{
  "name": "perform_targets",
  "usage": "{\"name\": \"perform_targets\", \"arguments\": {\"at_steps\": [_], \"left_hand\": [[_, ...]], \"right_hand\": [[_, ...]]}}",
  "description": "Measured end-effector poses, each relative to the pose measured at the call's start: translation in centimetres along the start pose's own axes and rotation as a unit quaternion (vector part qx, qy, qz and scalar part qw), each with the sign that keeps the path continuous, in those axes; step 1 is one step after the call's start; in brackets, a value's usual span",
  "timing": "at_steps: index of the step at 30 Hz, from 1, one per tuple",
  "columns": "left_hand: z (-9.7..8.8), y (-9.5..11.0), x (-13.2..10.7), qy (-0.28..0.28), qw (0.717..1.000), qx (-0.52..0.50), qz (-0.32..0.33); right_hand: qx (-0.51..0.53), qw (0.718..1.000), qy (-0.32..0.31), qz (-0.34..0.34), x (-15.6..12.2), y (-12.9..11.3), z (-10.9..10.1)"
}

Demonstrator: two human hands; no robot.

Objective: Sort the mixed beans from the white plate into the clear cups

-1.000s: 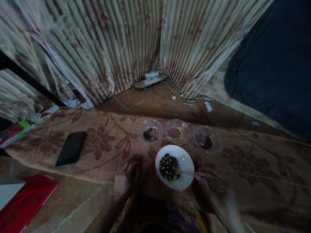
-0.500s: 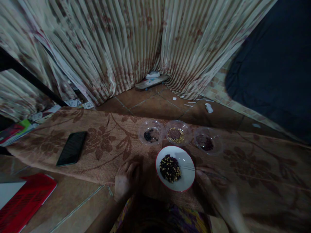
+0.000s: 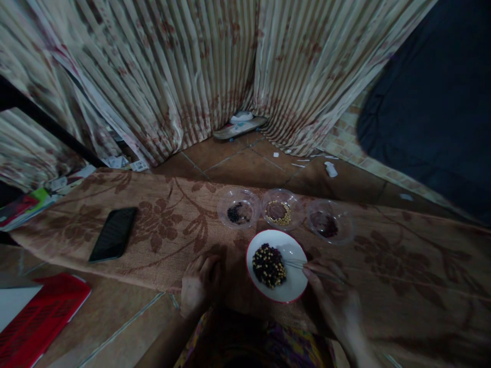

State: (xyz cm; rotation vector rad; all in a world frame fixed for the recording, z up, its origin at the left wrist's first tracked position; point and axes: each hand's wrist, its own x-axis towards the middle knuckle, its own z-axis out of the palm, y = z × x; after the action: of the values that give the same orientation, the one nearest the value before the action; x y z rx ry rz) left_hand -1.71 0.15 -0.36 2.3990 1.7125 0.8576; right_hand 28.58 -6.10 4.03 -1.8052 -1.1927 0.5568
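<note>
A white plate [image 3: 296,285] with a red rim lies on the floral cloth [image 3: 161,230] and holds a heap of mixed dark and pale beans [image 3: 269,265]. My right hand [image 3: 332,299] is closed on thin metal tweezers [image 3: 297,265], whose tips reach over the plate beside the heap. My left hand [image 3: 197,286] rests flat on the cloth left of the plate, fingers apart, holding nothing. Behind the plate stand three clear bowls: one with dark beans [image 3: 238,208], one with pale beans [image 3: 280,208], one with reddish beans [image 3: 329,221].
A black phone [image 3: 113,233] lies on the cloth at the left. A red laptop-like case [image 3: 42,317] sits on the tiled floor at bottom left. Striped curtains [image 3: 172,76] hang behind, with a sandal [image 3: 240,125] at their foot. A dark fabric mass [image 3: 433,102] fills the right.
My right hand has shifted slightly left and up, bringing the tweezers' tips further over the plate towards the heap. My left hand has stayed in place.
</note>
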Motion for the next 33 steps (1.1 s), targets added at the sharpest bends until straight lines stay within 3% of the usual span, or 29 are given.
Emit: {"name": "perform_targets", "arguments": {"at_steps": [24,33], "left_hand": [[-0.2,0.3,0.1,-0.001,1.0,0.006,-0.006],[-0.2,0.2,0.1,-0.003,1.0,0.005,-0.008]], "right_hand": [[0.026,0.999,-0.007,0.02,-0.3,0.9,1.0],[0.008,1.0,0.008,-0.009,-0.3,1.5,1.1]]}}
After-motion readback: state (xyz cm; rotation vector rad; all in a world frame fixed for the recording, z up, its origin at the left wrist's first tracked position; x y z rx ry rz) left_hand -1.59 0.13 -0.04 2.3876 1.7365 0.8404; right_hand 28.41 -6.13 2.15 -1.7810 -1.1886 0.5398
